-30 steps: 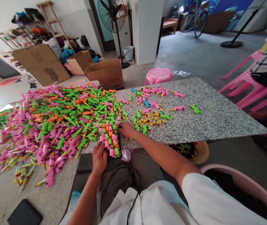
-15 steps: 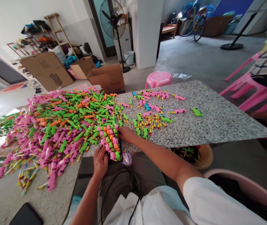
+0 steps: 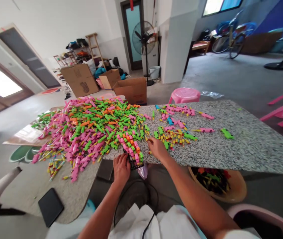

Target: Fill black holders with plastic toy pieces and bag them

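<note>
A black holder (image 3: 133, 164) sits at the table's near edge, packed with rows of pink, orange and green animal-shaped plastic pieces (image 3: 131, 146). Curled against its left side, my left hand (image 3: 121, 167) grips the holder. My right hand (image 3: 157, 149) is just right of the holder, above the speckled table (image 3: 243, 149), its thumb and fingers pinched together; what they hold is too small to make out. Beside that hand lies a cluster of yellow-tipped sticks (image 3: 177, 137) with green animal pieces. A large mixed heap of pink, green and orange pieces (image 3: 86, 129) spreads to the left.
A black flat object (image 3: 50, 207) lies on the left table section. Below the table's right part stands a tan basin (image 3: 239, 189) of dark and coloured pieces. Behind are a pink stool (image 3: 184, 95), cardboard boxes (image 3: 131, 91) and a standing fan (image 3: 143, 38).
My right hand has left the holder's right side and moved right, towards the loose sticks. My left hand stays at the holder. The whole view has shifted.
</note>
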The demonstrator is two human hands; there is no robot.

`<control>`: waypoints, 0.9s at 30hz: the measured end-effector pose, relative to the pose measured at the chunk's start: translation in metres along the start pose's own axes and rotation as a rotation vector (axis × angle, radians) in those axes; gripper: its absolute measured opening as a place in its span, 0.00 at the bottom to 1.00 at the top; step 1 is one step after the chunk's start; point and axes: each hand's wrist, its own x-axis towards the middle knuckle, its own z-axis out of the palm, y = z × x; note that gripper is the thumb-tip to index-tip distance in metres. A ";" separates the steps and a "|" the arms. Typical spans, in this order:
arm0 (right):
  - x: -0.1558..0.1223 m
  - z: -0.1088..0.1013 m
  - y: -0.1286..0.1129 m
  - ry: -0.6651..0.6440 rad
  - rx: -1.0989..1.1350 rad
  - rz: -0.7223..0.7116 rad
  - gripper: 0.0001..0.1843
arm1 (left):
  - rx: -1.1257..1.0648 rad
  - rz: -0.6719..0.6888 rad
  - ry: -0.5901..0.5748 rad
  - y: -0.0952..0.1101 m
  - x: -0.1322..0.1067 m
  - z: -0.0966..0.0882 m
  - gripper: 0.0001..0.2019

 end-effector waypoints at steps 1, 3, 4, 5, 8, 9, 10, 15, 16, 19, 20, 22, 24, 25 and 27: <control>-0.019 0.000 0.005 0.031 0.035 0.036 0.18 | 0.017 -0.031 0.010 0.009 -0.003 -0.002 0.18; -0.059 0.009 0.012 0.032 0.079 0.116 0.19 | 0.040 -0.092 0.018 0.025 -0.008 -0.006 0.18; -0.077 0.016 0.015 0.019 0.102 0.155 0.20 | 0.046 -0.115 0.012 0.032 -0.011 -0.008 0.18; -0.093 0.024 0.016 -0.001 0.136 0.179 0.23 | 0.050 -0.134 0.002 0.039 -0.014 -0.010 0.18; -0.121 0.049 0.014 -0.008 0.235 0.174 0.28 | 0.042 -0.154 -0.045 0.056 -0.024 -0.016 0.18; -0.123 0.054 0.013 0.007 0.244 0.162 0.28 | 0.032 -0.149 -0.057 0.059 -0.027 -0.018 0.18; -0.122 0.058 0.012 0.023 0.235 0.156 0.28 | 0.015 -0.138 -0.063 0.062 -0.030 -0.019 0.18; -0.098 0.054 0.008 -0.009 0.075 0.186 0.24 | -0.179 -0.068 -0.092 0.050 -0.047 -0.030 0.17; -0.092 0.052 0.007 -0.028 0.025 0.187 0.24 | -0.224 -0.055 -0.088 0.043 -0.050 -0.033 0.16; -0.076 0.043 0.005 -0.089 -0.120 0.175 0.22 | -0.270 -0.057 0.046 0.012 -0.055 -0.041 0.13; -0.069 0.041 0.003 -0.111 -0.153 0.165 0.22 | -0.254 -0.083 0.114 0.000 -0.054 -0.042 0.13; -0.054 0.036 0.001 -0.159 -0.200 0.134 0.23 | -0.209 -0.141 0.175 -0.024 -0.049 -0.044 0.16; -0.037 0.032 -0.001 -0.212 -0.240 0.100 0.23 | -0.185 -0.149 0.154 -0.046 -0.040 -0.043 0.21; -0.028 0.030 -0.002 -0.240 -0.261 0.082 0.24 | -0.184 -0.133 0.128 -0.054 -0.035 -0.041 0.24; -0.009 0.028 -0.003 -0.289 -0.299 0.043 0.24 | -0.198 -0.077 0.061 -0.066 -0.025 -0.039 0.30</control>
